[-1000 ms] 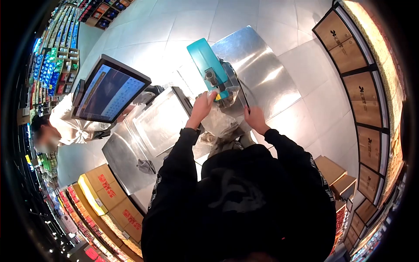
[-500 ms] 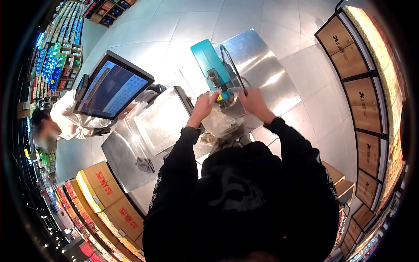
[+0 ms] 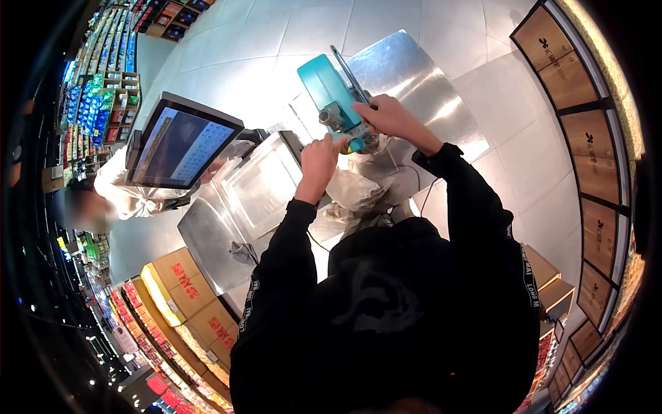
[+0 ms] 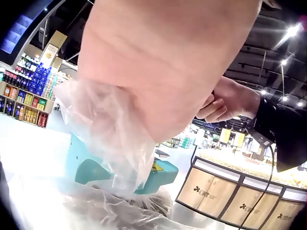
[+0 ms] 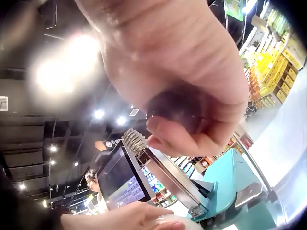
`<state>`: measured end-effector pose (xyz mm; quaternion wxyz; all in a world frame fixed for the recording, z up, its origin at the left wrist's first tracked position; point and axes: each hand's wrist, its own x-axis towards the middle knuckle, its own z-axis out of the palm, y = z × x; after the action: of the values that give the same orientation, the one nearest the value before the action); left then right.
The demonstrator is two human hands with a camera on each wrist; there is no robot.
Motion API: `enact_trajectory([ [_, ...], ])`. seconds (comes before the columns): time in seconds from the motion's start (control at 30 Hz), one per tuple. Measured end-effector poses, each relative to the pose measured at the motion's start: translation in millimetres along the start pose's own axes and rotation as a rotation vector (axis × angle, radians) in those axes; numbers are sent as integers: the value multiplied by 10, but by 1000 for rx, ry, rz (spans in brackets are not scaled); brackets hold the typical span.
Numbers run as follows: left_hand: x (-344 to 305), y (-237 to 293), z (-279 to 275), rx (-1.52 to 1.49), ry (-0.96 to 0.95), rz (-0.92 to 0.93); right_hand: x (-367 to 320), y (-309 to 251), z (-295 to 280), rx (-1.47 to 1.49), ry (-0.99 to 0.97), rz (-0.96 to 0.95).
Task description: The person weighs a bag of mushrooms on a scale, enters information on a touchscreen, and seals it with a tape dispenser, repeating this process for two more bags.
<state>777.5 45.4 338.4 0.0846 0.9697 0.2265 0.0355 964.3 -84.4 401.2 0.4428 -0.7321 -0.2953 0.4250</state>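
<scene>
A teal bench machine [image 3: 318, 79] with a metal lever stands on the steel counter in front of me. My right hand [image 3: 398, 121] curls round the dark, rounded end of the lever's handle [image 5: 180, 112] at the machine's right side. The lever [image 5: 175, 175] is a flat metal bar with a coil spring [image 5: 135, 141] beside it. On the machine's near left, my left hand [image 3: 318, 164] grips the gathered neck of a clear plastic bag [image 4: 112, 134]. The bag's neck lies at the machine's teal-and-yellow front end [image 4: 160, 175]. Below, the crumpled bag hangs toward my body; its contents are hidden.
A touch-screen monitor [image 3: 183, 141] stands at the left, with a person in a light top [image 3: 134, 183] behind it. Before it lie a flat scale platform [image 3: 252, 183] and a crumpled dark thing [image 3: 243, 252]. Bare steel counter [image 3: 420, 90] extends right; a cable [image 3: 427, 196] hangs near my right arm.
My right hand has moved up and left with the lever's handle, toward the machine, swinging the bar across. My left hand stays at the bag's neck near the machine's front end.
</scene>
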Motion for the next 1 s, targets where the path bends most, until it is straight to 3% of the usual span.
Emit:
enact_trajectory([
  [0.13,-6,-7,3,-17,-3,5,-107,110,20,255,-1,-35],
  [0.2,-2,-8,-1,-29,19,11,-127,450,98,329,175,-155],
  [0.23,-4,-4,-7,-26,18,11,-136,668,172,333,174,-155],
  [0.3,-17,14,-18,-60,33,37,-94,1121,380,131,322,-309],
  [0.33,-43,40,-34,-58,28,34,-30,1282,515,135,319,-305],
  [0.4,-33,103,-86,-41,51,118,76,1411,642,211,356,-540],
  [0.47,-59,125,-125,-45,39,108,142,1380,722,255,329,-487],
  [0.53,-46,116,-129,-48,39,108,250,1328,729,371,61,-198],
  [0.57,-52,95,-111,-64,34,101,279,1305,734,375,63,-197],
  [0.7,-66,-3,-23,-129,10,64,438,1270,748,506,-53,96],
  [0.87,-53,-46,-11,-128,-21,65,710,1588,905,577,-37,66],
  [1.0,-42,-87,9,-161,-18,69,614,1514,904,647,8,62],
])
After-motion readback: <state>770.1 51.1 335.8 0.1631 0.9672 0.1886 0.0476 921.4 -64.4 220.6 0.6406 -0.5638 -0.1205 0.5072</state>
